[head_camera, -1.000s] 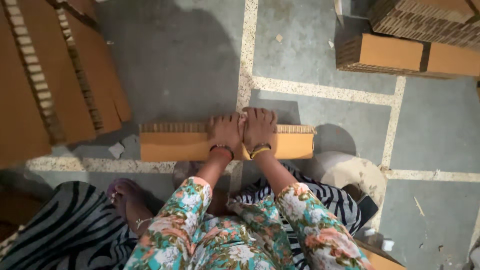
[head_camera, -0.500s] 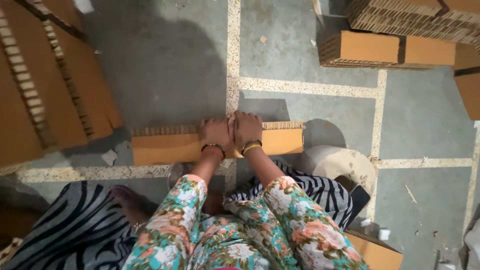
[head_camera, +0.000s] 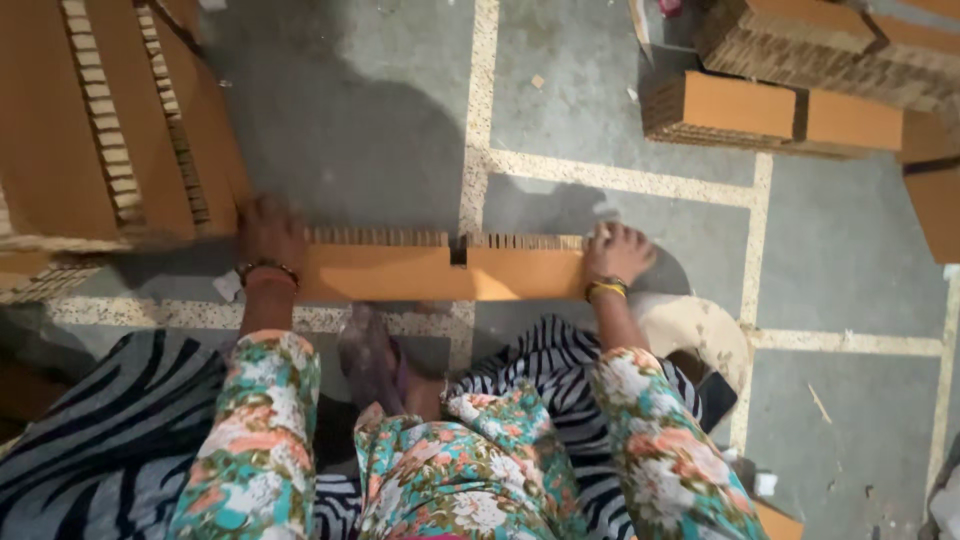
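A long brown honeycomb-cardboard block (head_camera: 440, 270) lies on the grey floor in front of me, with a notch at the middle of its top edge. My left hand (head_camera: 268, 235) grips its left end and my right hand (head_camera: 617, 252) grips its right end. Both wrists carry bangles and both arms are in floral sleeves. My foot (head_camera: 372, 355) rests just below the block.
Large honeycomb-cardboard sheets (head_camera: 100, 130) lean at the left. More cardboard blocks (head_camera: 780, 105) are stacked at the upper right. A round beige stool (head_camera: 700, 335) sits under my right arm. Striped fabric (head_camera: 90, 430) covers my lap. Pale inlaid lines cross the floor.
My hands were together at the middle of the block; they have now slid apart to its two ends. The view has shifted slightly.
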